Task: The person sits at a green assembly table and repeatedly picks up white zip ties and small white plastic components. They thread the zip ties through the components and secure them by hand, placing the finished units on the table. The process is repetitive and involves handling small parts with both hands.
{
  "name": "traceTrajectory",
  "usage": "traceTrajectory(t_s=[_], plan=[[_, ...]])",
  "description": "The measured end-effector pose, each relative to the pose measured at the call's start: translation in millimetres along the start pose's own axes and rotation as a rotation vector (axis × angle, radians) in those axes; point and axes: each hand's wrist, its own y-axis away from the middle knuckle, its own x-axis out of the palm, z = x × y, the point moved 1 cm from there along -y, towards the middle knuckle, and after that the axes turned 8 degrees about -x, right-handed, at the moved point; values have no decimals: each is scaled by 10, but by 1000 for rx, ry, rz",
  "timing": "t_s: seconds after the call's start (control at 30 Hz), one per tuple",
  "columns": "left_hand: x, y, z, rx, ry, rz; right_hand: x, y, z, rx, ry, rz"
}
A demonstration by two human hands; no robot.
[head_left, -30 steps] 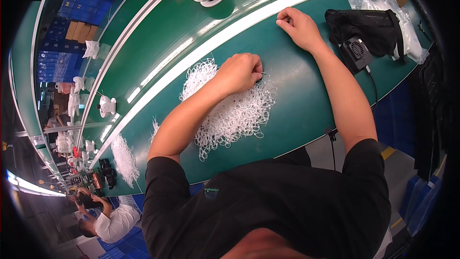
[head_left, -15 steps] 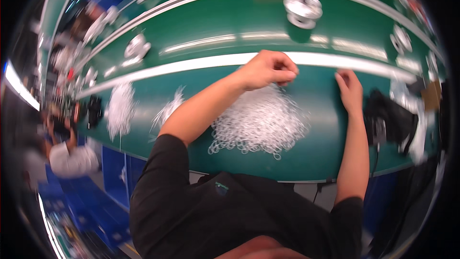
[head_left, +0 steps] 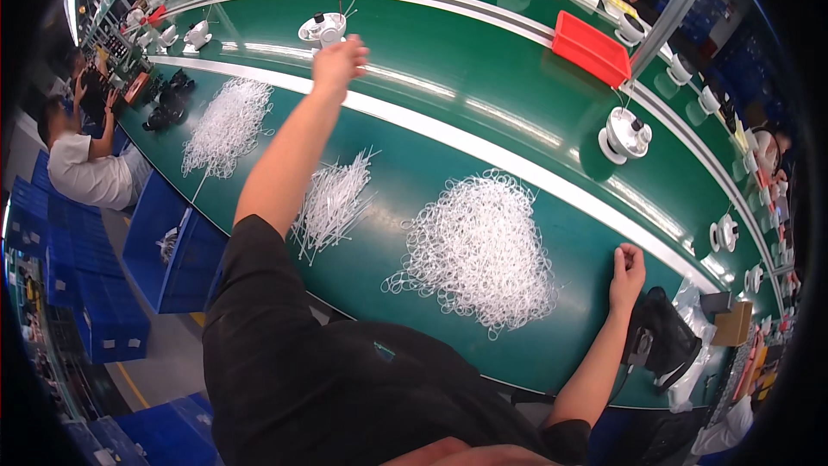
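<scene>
My left hand [head_left: 339, 65] is stretched far over the green belt, its fingers curled in. It overlaps the near side of a white round fixture [head_left: 323, 28] with a dark knob and thin wires; whether it touches the fixture, or what it holds, is hidden. My right hand [head_left: 628, 276] hovers near the table's right side, fingers loosely bent with the thumb apart, and nothing shows in it. Between my arms lies a big heap of white looped plastic ties [head_left: 483, 250]. Straight white cable ties [head_left: 332, 207] are piled beside my left arm.
Another white tie heap [head_left: 226, 125] lies farther left. A white strip [head_left: 483, 155] borders the belt, where another fixture [head_left: 625, 134] and a red tray [head_left: 591, 47] stand. A black bag-like item [head_left: 664, 336] lies at right. Blue bins [head_left: 159, 259] and a seated person [head_left: 90, 160] are left.
The view has swung left. My left hand has moved from above the looped ties out over the belt to a fixture. My right hand stays near the table's right side.
</scene>
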Motion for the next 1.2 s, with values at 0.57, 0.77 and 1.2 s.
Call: traceTrajectory(t_s=[0.57, 0.77, 1.2], plan=[[-852, -1504, 125, -164, -50, -281, 104, -43, 3, -75, 134, -92], [-197, -624, -92, -9, -212, -90, 119, -63, 146, 225, -87, -33], [2086, 2049, 326, -399, -270, 902, 605, -323, 1604, -158, -244, 8]])
